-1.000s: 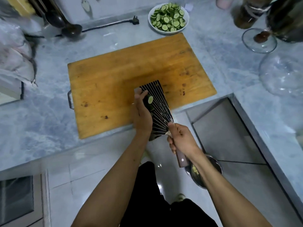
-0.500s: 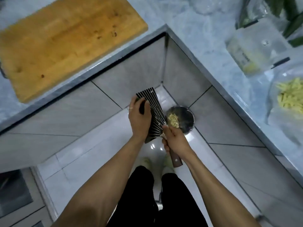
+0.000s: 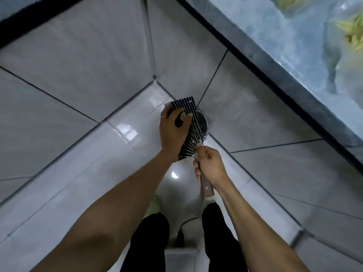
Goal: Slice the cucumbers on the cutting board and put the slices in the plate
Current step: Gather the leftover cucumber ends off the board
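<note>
My right hand (image 3: 210, 165) grips the brown handle (image 3: 207, 188) of a dark ribbed cleaver (image 3: 189, 145), blade pointing away from me. My left hand (image 3: 172, 132) lies on the flat of the blade and holds a dark green cucumber end (image 3: 181, 118) against it, pale cut face showing. Both hands are low over the floor, above a metal bowl (image 3: 203, 123) that the blade mostly hides. The cutting board and the plate of slices are out of view.
The grey marble counter edge (image 3: 294, 65) runs diagonally across the upper right, with a clear bag of yellow strips (image 3: 353, 32) on it. Tiled cabinet fronts meet in a corner (image 3: 154, 77) above the glossy floor. A black plug and cable (image 3: 180, 236) lie between my legs.
My view has swung down from the counter to the floor corner. Both hands carried the cleaver and cucumber end off the board and down over the metal bowl.
</note>
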A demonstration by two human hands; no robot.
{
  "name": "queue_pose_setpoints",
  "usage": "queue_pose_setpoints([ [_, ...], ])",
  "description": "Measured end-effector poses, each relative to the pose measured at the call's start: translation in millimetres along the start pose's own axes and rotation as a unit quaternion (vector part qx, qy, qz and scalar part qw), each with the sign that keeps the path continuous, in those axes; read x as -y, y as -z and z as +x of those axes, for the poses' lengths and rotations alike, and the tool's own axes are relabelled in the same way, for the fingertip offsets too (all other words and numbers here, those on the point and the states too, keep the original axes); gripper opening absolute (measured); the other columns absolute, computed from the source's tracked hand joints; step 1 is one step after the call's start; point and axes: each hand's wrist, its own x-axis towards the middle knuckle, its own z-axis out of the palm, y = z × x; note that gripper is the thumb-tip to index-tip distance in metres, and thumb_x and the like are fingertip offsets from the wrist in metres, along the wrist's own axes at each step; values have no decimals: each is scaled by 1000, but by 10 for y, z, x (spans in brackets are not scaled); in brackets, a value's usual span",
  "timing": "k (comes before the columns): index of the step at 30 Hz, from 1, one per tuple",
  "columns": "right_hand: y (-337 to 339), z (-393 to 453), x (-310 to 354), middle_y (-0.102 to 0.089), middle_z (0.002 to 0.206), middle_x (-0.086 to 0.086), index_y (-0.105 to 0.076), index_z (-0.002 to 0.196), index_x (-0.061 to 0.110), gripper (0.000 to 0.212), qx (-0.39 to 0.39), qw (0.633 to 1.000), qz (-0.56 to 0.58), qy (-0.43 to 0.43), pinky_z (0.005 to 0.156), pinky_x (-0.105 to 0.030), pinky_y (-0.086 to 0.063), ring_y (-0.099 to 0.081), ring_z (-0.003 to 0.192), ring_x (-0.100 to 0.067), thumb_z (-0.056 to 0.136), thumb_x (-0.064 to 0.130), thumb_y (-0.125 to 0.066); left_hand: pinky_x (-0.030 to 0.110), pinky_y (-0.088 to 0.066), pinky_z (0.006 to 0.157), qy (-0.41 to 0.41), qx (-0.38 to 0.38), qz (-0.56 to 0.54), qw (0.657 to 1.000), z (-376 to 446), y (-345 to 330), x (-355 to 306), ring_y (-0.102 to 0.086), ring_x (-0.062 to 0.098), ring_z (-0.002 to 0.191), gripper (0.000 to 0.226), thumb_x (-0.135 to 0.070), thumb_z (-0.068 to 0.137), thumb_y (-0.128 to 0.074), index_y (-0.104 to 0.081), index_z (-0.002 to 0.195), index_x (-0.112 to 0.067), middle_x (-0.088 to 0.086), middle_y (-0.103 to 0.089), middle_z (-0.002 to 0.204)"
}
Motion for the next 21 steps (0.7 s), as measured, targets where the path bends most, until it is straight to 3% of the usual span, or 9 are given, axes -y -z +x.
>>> queue_pose_setpoints([
  [2, 52, 303, -209, -50, 55, -7, -48, 75, 10, 41, -17, 1000, 5, 2, 40, -25, -40, -43, 39, -17, 106, 36, -42, 6, -33, 99, -14, 3, 17, 1000, 148, -315, 291, -48, 9, 117, 31, -36, 91, -68, -69, 113, -14, 4, -53, 133],
  [5, 150, 789, -524, -50, 54, -6, -48, 75, 10, 42, -34, 999, -13, 10, 40, -24, -40, -44, 39, -15, 107, 37, -41, 31, -45, 98, -42, -11, 37, 998, 335, -772, 745, -54, 22, 114, 30, -39, 93, -65, -67, 107, -12, 10, -58, 123],
  [7, 204, 1078, -714, -49, 53, -5, -47, 77, 10, 41, -35, 999, -22, 14, 40, -23, -39, -44, 39, -15, 107, 36, -40, 29, -48, 89, -55, -11, 48, 997, 432, -1030, 1031, -57, 22, 103, 30, -38, 98, -56, -64, 105, -10, 14, -61, 115],
  [9, 236, 1334, -884, -48, 51, -4, -48, 78, 8, 41, -36, 998, -41, 19, 40, -23, -39, -43, 39, -14, 107, 36, -39, 16, -44, 77, -82, -10, 59, 995, 503, -1223, 1280, -54, 16, 90, 36, -40, 102, -43, -60, 103, -8, 13, -60, 107],
  [12, 295, 1648, -1092, -49, 50, -3, -50, 76, 9, 42, -54, 996, -72, 27, 41, -25, -41, -46, 39, -15, 107, 37, -40, 10, -37, 73, -88, 2, 76, 993, 586, -1389, 1624, -49, 10, 85, 37, -38, 104, -35, -56, 105, -7, 9, -58, 103],
  [14, 342, 1798, -1164, -50, 49, -2, -49, 73, 12, 42, -74, 992, -98, 43, 41, -26, -42, -48, 40, -17, 106, 37, -41, 29, -49, 85, -32, 43, 129, 990, 691, -1485, 1955, -57, 20, 91, 33, -32, 103, -36, -57, 110, -7, 11, -61, 104],
  [16, 380, 1871, -1167, -53, 53, -5, -49, 72, 11, 43, -91, 985, -131, 63, 39, -26, -43, -50, 40, -17, 106, 36, -41, 53, -48, 97, 68, 95, 197, 973, 777, -1460, 2179, -60, 32, 104, 27, -27, 93, -44, -58, 112, -14, 13, -64, 109],
  [18, 404, 1906, -1181, -54, 58, -8, -49, 73, 10, 43, -96, 981, -154, 72, 39, -26, -44, -52, 40, -18, 106, 36, -40, 54, -47, 102, 97, 119, 207, 966, 771, -1405, 2256, -55, 35, 120, 35, -19, 89, -51, -58, 124, -18, 14, -60, 126],
  [21, 444, 1920, -1107, -57, 64, -9, -49, 75, 11, 42, -94, 975, -187, 75, 39, -25, -44, -54, 44, -21, 106, 37, -40, 45, -35, 115, -26, 146, 204, 968, 594, -1237, 2007, -33, 31, 143, 59, 0, 92, -53, -41, 149, -13, 15, -36, 155],
])
